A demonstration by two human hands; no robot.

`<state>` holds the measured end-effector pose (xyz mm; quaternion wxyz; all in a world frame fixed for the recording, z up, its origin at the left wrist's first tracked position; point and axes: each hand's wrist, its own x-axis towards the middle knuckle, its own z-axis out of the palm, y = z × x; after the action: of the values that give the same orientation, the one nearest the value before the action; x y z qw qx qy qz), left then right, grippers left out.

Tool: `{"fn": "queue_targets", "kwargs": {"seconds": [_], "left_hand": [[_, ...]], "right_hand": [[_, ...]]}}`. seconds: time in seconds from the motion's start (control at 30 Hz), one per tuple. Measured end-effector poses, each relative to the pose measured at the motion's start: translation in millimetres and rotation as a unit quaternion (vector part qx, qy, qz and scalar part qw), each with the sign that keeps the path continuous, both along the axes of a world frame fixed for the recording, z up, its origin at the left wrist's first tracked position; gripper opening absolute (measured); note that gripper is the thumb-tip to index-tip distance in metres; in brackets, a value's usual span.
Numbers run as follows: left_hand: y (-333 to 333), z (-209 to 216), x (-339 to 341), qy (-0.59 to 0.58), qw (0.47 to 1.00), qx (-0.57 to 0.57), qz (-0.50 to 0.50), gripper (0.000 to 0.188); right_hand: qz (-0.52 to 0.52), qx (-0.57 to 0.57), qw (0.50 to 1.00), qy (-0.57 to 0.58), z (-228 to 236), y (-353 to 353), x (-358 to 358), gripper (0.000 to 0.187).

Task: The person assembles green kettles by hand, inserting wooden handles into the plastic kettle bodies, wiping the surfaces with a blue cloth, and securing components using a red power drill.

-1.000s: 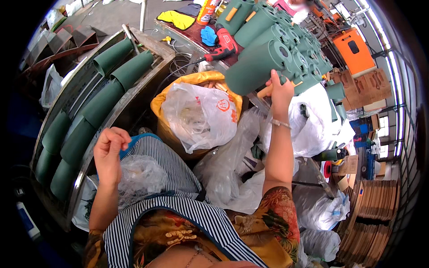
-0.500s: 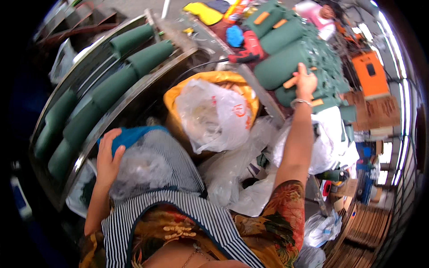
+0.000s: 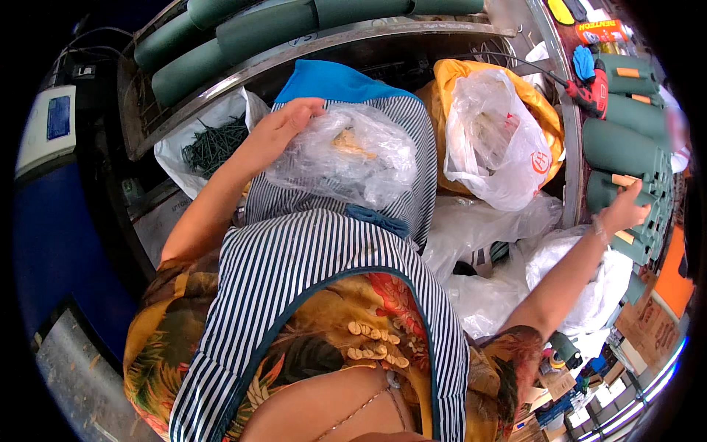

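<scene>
My right hand (image 3: 622,212) reaches out to the far right, over a stack of dark green curved pieces (image 3: 622,147). Its fingers are closed at the end of a small tan strip (image 3: 624,179) lying against one green piece; the palm side is hidden. My left hand (image 3: 283,129) is open, fingers stretched, at the rim of a crumpled clear plastic bag (image 3: 346,158) on my lap. Inside that bag something tan shows faintly. Beneath it lies my striped apron (image 3: 423,140) with a blue band.
Green pieces (image 3: 265,33) line a metal-edged frame (image 3: 309,51) ahead. A white bag of dark green screws (image 3: 213,147) sits left. A yellow sack (image 3: 445,85) with a white plastic bag (image 3: 490,125) stands right of my lap. A red power tool (image 3: 591,92) lies beside the stack.
The view has turned, so the frame now lies across the top and the stack at the far right. My right hand stays at the green pieces; my left is still by the clear bag.
</scene>
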<state>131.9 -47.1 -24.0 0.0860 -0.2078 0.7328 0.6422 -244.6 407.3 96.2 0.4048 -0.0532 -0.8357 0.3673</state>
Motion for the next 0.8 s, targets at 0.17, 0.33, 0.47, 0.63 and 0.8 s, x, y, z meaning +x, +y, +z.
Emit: {"fn": "queue_targets", "kwargs": {"seconds": [0.17, 0.33, 0.47, 0.63, 0.8], "left_hand": [[22.6, -2.0, 4.2, -0.099, 0.992, 0.082, -0.012, 0.055], [58.4, -36.0, -19.4, 0.079, 0.987, -0.069, -0.119, 0.063], [55.7, -11.4, -13.3, 0.010, 0.974, 0.225, 0.004, 0.060], [54.3, 51.1, -1.3, 0.063, 0.868, 0.487, -0.076, 0.053], [68.1, 130.8, -2.7, 0.114, 0.797, 0.554, -0.211, 0.046]], "right_hand": [[0.534, 0.035, 0.780, -0.325, -64.2, -136.7, 203.0, 0.052], [0.582, -0.122, 0.702, -0.392, -145.6, -190.5, 259.1, 0.048], [0.517, -0.327, 0.664, -0.430, -109.2, -195.6, 277.2, 0.037], [0.516, -0.319, 0.735, -0.302, -58.8, -181.2, 279.7, 0.036], [0.535, -0.035, 0.822, -0.191, -13.6, -154.9, 280.6, 0.037]]}}
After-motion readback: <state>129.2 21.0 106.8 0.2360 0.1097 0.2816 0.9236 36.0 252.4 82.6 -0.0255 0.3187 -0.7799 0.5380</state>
